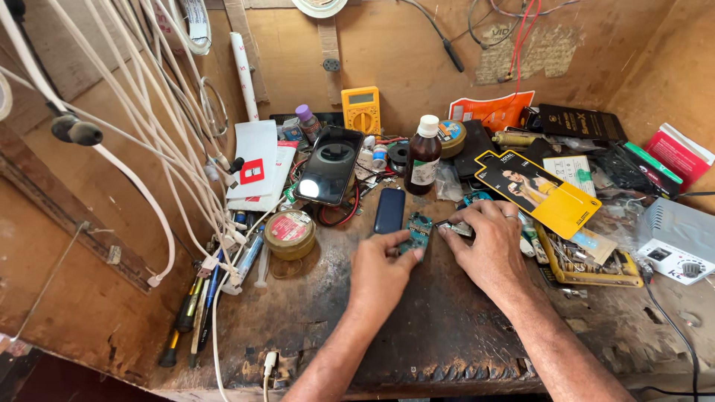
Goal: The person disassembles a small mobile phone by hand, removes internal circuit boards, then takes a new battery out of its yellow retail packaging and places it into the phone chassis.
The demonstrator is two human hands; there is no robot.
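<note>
Left hand (380, 272): fingers pinched on a small green circuit board (417, 231) at the tabletop (313, 313) centre | Right hand (488, 246): fingertips closed on a small grey part (456, 227) beside the board | Nearby: dark phone (389, 210) just behind, brown bottle (424, 156), yellow multimeter (361, 109), round tin (290, 233).

a green circuit board (418, 232) sits on the dark brown, stained wooden bench (417, 327); beside it a dark blue phone shell (389, 210); the multimeter (361, 109) is yellow with a grey screen; a brown bottle (424, 158) has a white cap and pale label; the packet (538, 192) is yellow with a black border; the round tin (290, 233) is brass with a red-and-white lid; white cables (160, 141) hang at left; a smartphone (329, 165) is glossy black
</note>
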